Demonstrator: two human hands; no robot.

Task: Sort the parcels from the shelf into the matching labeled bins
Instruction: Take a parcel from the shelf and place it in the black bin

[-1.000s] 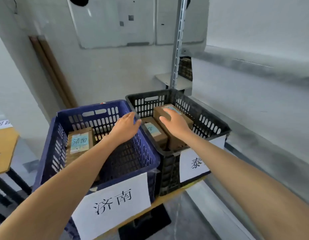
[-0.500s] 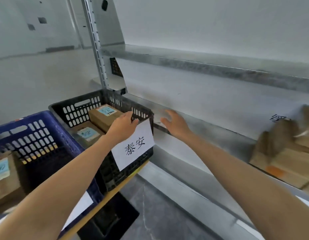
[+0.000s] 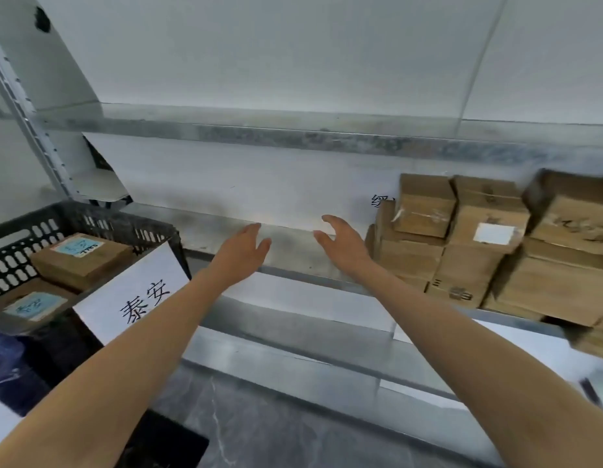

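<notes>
The left hand and the right hand are both empty, with fingers loose and spread, side by side over the grey metal shelf under a white wall. The brown parcels sit piled on the shelf at 3 o'clock, just beside the right hand. At 9 o'clock the black bin with a white paper label holds two boxes with blue stickers, and the dark stone floor lies at 6 o'clock.
</notes>
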